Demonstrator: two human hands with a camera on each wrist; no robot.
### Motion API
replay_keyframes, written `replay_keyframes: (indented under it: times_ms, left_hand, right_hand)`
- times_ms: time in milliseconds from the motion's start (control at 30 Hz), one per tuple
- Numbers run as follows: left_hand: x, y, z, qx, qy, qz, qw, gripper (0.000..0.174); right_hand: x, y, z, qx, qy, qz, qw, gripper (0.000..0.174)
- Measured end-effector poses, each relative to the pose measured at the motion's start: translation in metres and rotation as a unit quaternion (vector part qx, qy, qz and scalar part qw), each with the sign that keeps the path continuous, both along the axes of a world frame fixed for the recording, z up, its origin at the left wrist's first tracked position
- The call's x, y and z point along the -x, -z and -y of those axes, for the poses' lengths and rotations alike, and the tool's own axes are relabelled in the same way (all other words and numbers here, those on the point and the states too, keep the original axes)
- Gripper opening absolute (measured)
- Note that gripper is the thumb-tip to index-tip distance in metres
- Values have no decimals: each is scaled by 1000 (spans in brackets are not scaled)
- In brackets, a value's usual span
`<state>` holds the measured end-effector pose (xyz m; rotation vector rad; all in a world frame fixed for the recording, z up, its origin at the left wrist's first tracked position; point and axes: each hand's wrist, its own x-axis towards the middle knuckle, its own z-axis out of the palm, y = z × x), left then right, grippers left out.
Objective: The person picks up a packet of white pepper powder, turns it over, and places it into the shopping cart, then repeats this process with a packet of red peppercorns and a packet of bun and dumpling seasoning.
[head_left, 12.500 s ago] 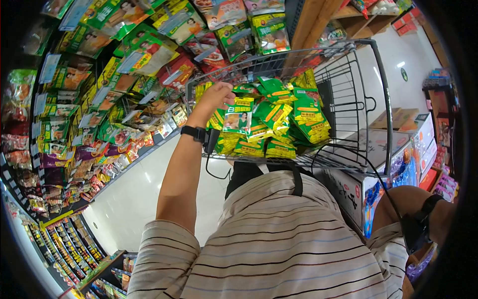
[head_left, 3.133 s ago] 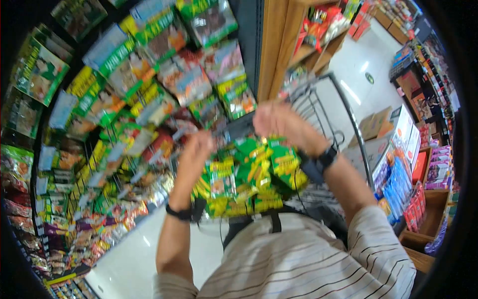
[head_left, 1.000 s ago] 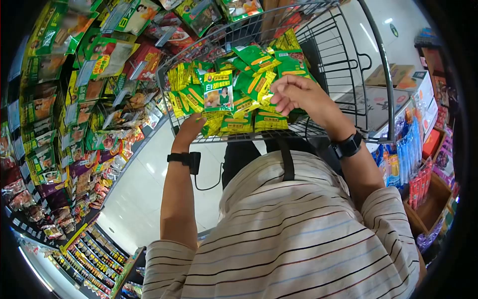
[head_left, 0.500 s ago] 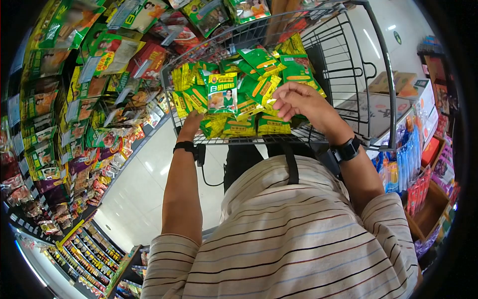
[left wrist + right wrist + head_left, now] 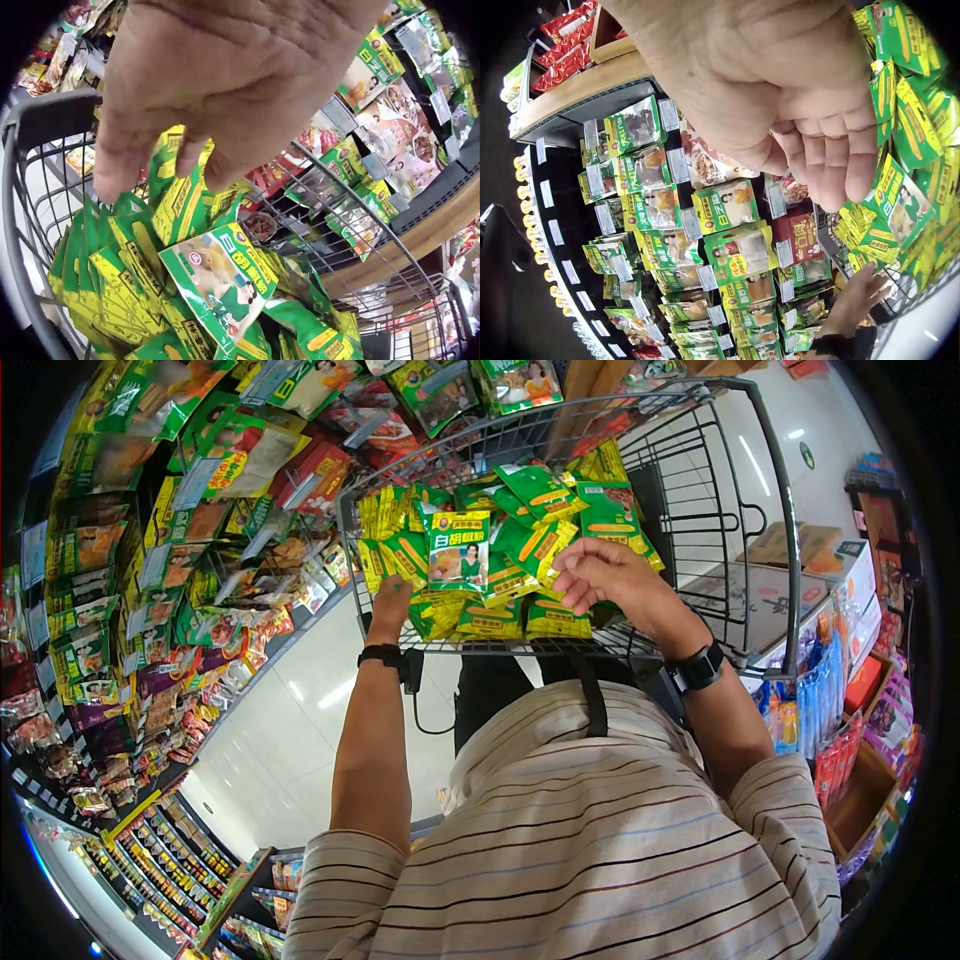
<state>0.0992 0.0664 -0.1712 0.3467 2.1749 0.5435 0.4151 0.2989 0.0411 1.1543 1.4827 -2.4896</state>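
A metal shopping cart (image 5: pixel 786 550) holds a heap of green and yellow seasoning packets (image 5: pixel 538 493). On top lies a larger white pepper powder packet (image 5: pixel 460 565) with a picture on its front. My left hand (image 5: pixel 391 603) is at the cart's near left corner, its fingers (image 5: pixel 124 161) pointing down over the packets in the left wrist view. Over the right part of the heap is my right hand (image 5: pixel 615 582), palm turned inward and fingers loosely bent. In the right wrist view nothing shows between its fingers (image 5: pixel 832 169).
Shelves of hanging packets (image 5: pixel 235 465) run along the left, close beside the cart. Cardboard boxes (image 5: pixel 790 595) and blue bagged goods (image 5: pixel 820 670) stand to the right. Pale floor (image 5: pixel 300 700) shows at lower left.
Both hands, raised over the cart's far side about three seconds ago, are now lower and nearer. Earlier the right hand was away from the cart. Over the last second they barely move.
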Motion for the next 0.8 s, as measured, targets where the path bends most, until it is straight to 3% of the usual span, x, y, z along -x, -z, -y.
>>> replay_keyframes:
  times_ms: [100, 200, 267, 367, 467, 500, 600, 633, 800]
  left_hand:
    - [27, 32, 21, -30, 61, -50, 996, 45]
    - [56, 34, 7, -8, 122, -226, 966, 30]
    - [53, -24, -26, -36, 142, -300, 942, 31]
    - [87, 0, -48, -73, 170, -382, 905, 33]
    - [117, 35, -63, -81, 217, -394, 890, 38]
    - [109, 14, -76, -5, 188, -307, 933, 45]
    - [107, 13, -97, 37, 117, -237, 964, 46]
    - [106, 11, -99, 53, 127, -237, 962, 54]
    - [114, 30, -102, 60, 96, -229, 967, 54]
  right_hand:
    - [0, 1, -2, 0, -3, 2, 1000, 25]
    - [-2, 0, -3, -5, -1, 8, 1000, 25]
    - [-3, 1, -3, -5, 2, 12, 1000, 26]
    - [-5, 4, -5, -11, -3, 22, 1000, 26]
    - [-6, 4, -3, -9, 10, 35, 999, 27]
    - [-6, 5, -3, -5, 10, 37, 999, 27]
    - [-10, 10, -3, 0, 16, 42, 999, 29]
    - [-11, 10, -4, 5, 21, 44, 999, 30]
    - [-18, 13, -6, 12, 39, 39, 998, 30]
